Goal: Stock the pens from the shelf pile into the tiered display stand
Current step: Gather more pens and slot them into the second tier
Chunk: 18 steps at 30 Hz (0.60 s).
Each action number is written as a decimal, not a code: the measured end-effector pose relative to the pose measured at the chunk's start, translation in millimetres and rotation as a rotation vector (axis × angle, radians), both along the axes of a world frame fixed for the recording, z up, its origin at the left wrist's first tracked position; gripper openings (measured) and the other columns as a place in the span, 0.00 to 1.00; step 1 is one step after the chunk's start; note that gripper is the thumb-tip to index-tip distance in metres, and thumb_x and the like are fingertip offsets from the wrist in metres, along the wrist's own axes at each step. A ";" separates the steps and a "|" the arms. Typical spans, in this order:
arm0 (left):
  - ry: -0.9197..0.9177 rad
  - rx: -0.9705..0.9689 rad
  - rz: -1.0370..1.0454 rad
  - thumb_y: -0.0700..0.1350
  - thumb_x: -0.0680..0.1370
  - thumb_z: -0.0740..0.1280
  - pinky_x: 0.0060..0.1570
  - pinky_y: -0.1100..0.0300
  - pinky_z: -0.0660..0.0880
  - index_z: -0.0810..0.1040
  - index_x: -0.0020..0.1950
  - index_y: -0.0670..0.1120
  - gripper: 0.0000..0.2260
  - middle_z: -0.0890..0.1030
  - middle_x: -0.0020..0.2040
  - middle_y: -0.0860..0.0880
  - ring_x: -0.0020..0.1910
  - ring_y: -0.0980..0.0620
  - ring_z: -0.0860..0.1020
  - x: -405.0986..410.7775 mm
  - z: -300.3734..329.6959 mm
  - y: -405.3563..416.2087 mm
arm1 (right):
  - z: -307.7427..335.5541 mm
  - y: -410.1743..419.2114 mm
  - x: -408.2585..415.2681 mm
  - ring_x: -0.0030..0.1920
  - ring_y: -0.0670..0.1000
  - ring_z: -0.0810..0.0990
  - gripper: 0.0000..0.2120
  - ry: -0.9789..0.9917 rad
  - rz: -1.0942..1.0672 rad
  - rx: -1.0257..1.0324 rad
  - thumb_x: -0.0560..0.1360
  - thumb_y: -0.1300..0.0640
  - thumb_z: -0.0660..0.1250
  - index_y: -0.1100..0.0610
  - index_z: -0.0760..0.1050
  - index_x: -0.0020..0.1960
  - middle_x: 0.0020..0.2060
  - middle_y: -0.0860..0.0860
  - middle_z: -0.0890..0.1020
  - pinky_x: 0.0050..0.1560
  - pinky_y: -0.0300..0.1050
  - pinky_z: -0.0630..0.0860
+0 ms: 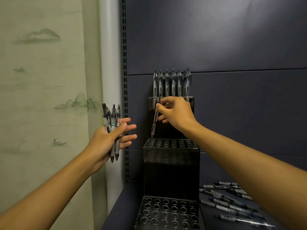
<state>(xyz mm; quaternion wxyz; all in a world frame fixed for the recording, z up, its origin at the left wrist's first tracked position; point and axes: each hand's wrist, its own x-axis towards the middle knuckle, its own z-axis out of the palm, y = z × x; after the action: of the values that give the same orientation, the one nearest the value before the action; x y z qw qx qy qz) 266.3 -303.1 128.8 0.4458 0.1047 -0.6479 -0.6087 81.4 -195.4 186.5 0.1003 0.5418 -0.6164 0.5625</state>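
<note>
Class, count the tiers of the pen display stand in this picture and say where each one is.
3. The top tier, holding upright pens, is against the back panel; the middle tier is just below the right hand; the bottom tier is nearest the camera.

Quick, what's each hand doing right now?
Left hand: grips a bunch of pens.
Right hand: pinches a single pen above the display stand.

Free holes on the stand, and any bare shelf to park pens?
Middle tier and bottom tier: all visible holes empty. Top tier: crowded, a row of pens across it. Bare shelf strip between stand and left wall. Right of the stand, the loose pen pile covers the shelf.
</note>
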 end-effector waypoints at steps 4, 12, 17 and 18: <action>-0.006 -0.005 0.002 0.46 0.81 0.64 0.48 0.57 0.83 0.78 0.63 0.48 0.12 0.86 0.54 0.48 0.50 0.46 0.85 4.4 -2.3 -1.0 | 1.4 -1.5 0.6 0.37 0.46 0.86 0.10 0.032 -0.006 0.001 0.79 0.55 0.67 0.57 0.79 0.58 0.43 0.52 0.85 0.39 0.42 0.84; 0.004 0.009 0.026 0.45 0.81 0.64 0.47 0.58 0.83 0.78 0.62 0.47 0.11 0.86 0.54 0.48 0.49 0.46 0.86 7.7 -8.3 -6.0 | -3.0 -5.2 1.7 0.36 0.46 0.86 0.09 0.045 0.019 0.072 0.79 0.55 0.68 0.57 0.78 0.57 0.42 0.53 0.86 0.40 0.43 0.84; -0.014 -0.002 0.009 0.44 0.81 0.64 0.45 0.60 0.83 0.79 0.62 0.47 0.11 0.86 0.53 0.48 0.47 0.48 0.86 0.2 -10.0 -2.6 | -2.4 -10.2 1.5 0.34 0.46 0.86 0.11 0.060 -0.006 0.100 0.78 0.53 0.69 0.59 0.78 0.56 0.41 0.53 0.85 0.40 0.43 0.84; -0.015 -0.003 0.006 0.44 0.81 0.64 0.44 0.61 0.83 0.79 0.61 0.47 0.10 0.86 0.53 0.48 0.47 0.48 0.86 -1.2 -10.5 -1.9 | -2.4 -11.0 2.0 0.34 0.46 0.86 0.10 0.068 -0.011 0.111 0.78 0.54 0.69 0.59 0.79 0.55 0.41 0.53 0.85 0.39 0.43 0.84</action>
<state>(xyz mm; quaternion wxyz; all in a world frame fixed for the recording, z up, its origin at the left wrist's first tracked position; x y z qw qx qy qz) 265.1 -305.0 118.3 0.4428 0.1103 -0.6520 -0.6056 83.4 -206.4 184.1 0.0940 0.5618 -0.6461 0.5081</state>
